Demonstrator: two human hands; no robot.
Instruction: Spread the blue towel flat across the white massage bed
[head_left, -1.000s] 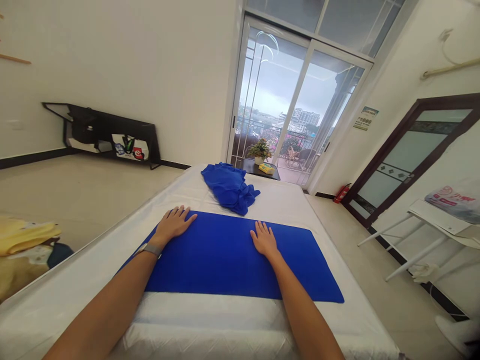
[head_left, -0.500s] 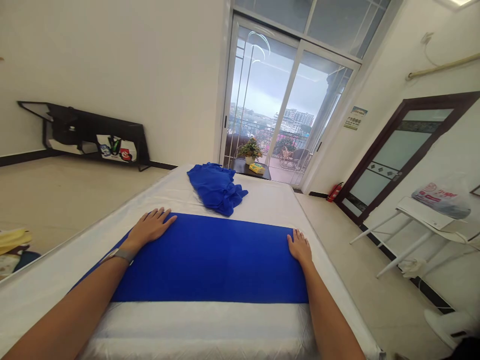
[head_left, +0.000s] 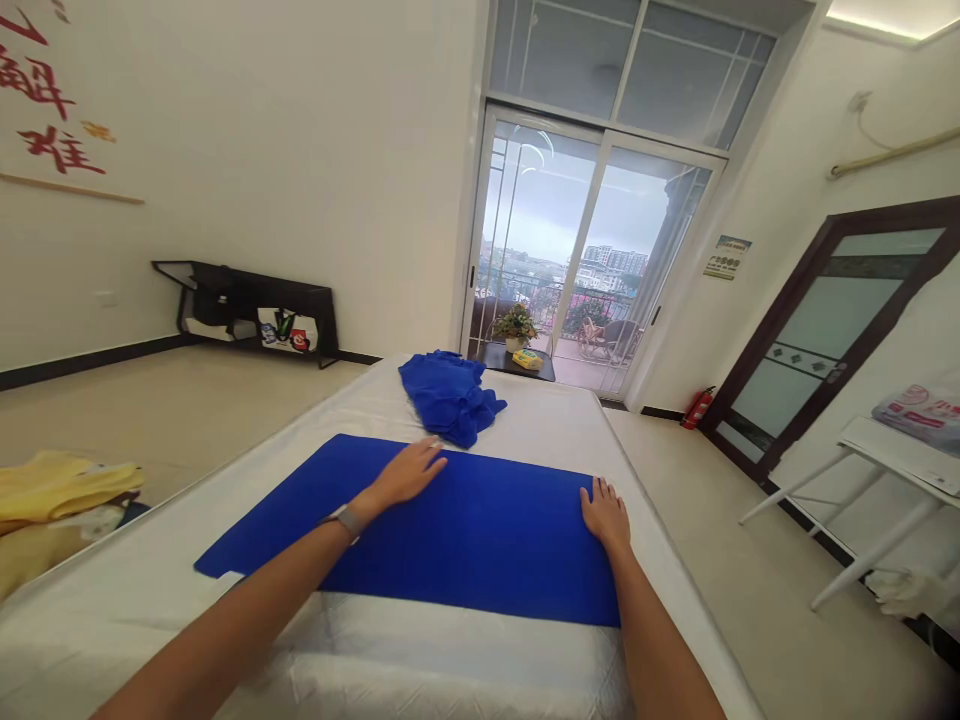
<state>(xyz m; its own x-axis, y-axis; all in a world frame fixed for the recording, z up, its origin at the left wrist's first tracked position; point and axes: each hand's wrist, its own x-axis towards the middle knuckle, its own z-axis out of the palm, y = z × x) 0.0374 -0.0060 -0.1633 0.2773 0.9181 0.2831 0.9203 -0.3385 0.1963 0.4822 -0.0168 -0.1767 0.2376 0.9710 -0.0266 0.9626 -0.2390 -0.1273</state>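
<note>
A flat blue cloth (head_left: 480, 540) lies spread across the near part of a white-covered mattress (head_left: 540, 400). My left hand (head_left: 409, 470) rests on its far edge around the middle, fingers stretched out, with a watch on the wrist. Over the cloth's far right corner lies my right hand (head_left: 606, 512), flat with fingers extended. Neither hand grips anything. Beyond the cloth sits a crumpled heap of blue fabric (head_left: 454, 395). A small white tag (head_left: 227, 582) shows at the cloth's near left edge, partly behind my left forearm.
Yellow clothes (head_left: 60, 490) are piled left of the mattress. A black rack (head_left: 262, 300) stands by the wall. Past the mattress are a small dark table with a potted plant (head_left: 516, 325) and sliding glass doors (head_left: 555, 240). A white table (head_left: 885, 450) stands at right.
My left hand has slid rightward from the cloth's far left corner to the middle of its far edge. My right hand stays at the far right corner. The view has tilted up and turned left.
</note>
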